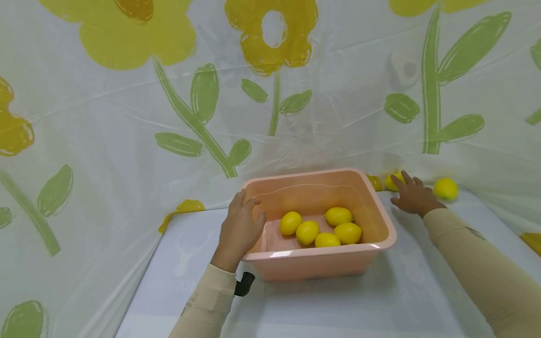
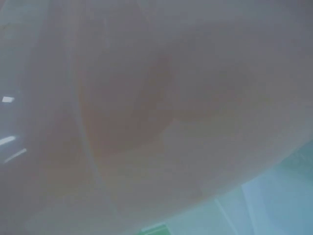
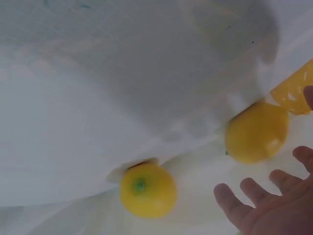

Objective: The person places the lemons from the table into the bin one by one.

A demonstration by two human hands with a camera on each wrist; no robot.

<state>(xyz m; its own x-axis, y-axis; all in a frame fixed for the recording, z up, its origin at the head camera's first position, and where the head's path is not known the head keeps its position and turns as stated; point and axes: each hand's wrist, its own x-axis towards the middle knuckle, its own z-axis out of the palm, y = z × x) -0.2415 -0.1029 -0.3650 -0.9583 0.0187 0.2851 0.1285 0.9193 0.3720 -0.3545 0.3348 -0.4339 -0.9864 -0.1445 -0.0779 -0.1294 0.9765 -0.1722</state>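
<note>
At the left rim of a pink plastic basin (image 1: 313, 265) is my left hand (image 1: 239, 228), its fingers loosely bent and the thumb apart, overlapping the basin's left side. Several yellow lemons (image 1: 307, 232) lie inside on the basin's bottom. To the right of the basin, my right hand (image 1: 416, 195) reaches over the table's far edge area with spread fingers. Its fingertips overlap one lemon (image 1: 393, 182) in the head view; in the right wrist view a gap shows between the fingers and that lemon (image 3: 257, 133). Another lemon (image 1: 445, 189) lies right of the hand.
The white table (image 1: 177, 281) meets a hanging white sheet (image 1: 338, 122) printed with yellow flowers and green leaves. A small black object (image 1: 244, 284) shows beside the left sleeve. The left wrist view is blurred by a close, pale pink surface (image 2: 146, 98).
</note>
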